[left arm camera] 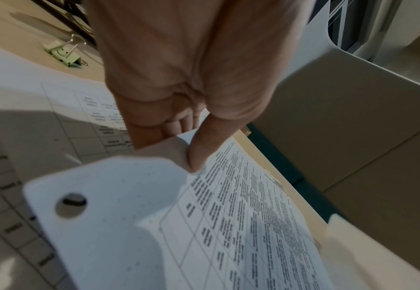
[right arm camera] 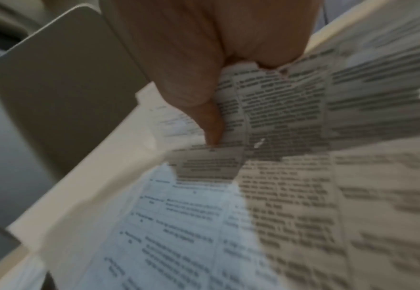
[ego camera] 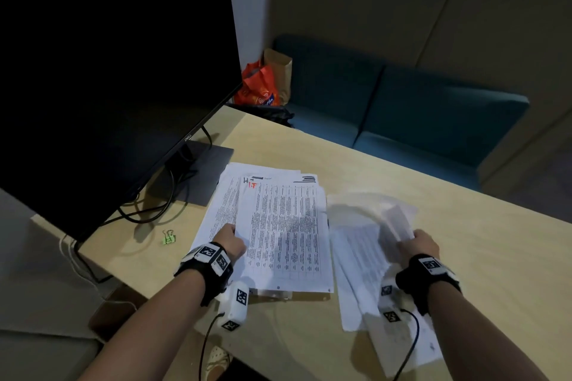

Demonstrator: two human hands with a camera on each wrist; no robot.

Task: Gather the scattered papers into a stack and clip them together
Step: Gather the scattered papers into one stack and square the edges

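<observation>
A stack of printed papers [ego camera: 278, 226] lies on the wooden table [ego camera: 464, 226] in front of the monitor. My left hand [ego camera: 230, 241] pinches the left edge of its top sheet [left arm camera: 241, 215], thumb [left arm camera: 201, 149] on top and fingers beneath. My right hand [ego camera: 418, 243] grips a blurred sheet [ego camera: 393, 219] lifted over more loose papers [ego camera: 359, 272] at the right; in the right wrist view the thumb [right arm camera: 211, 121] presses on that printed page [right arm camera: 278, 109]. A green binder clip [ego camera: 169, 237] lies on the table left of the stack, also visible as the clip [left arm camera: 64, 53].
A dark monitor [ego camera: 108, 86] on its stand [ego camera: 198, 170] with cables fills the left. A teal bench [ego camera: 402, 120] runs behind the table, with an orange bag [ego camera: 258, 86] and a brown paper bag [ego camera: 280, 71] on it. Bare tabletop stretches to the right.
</observation>
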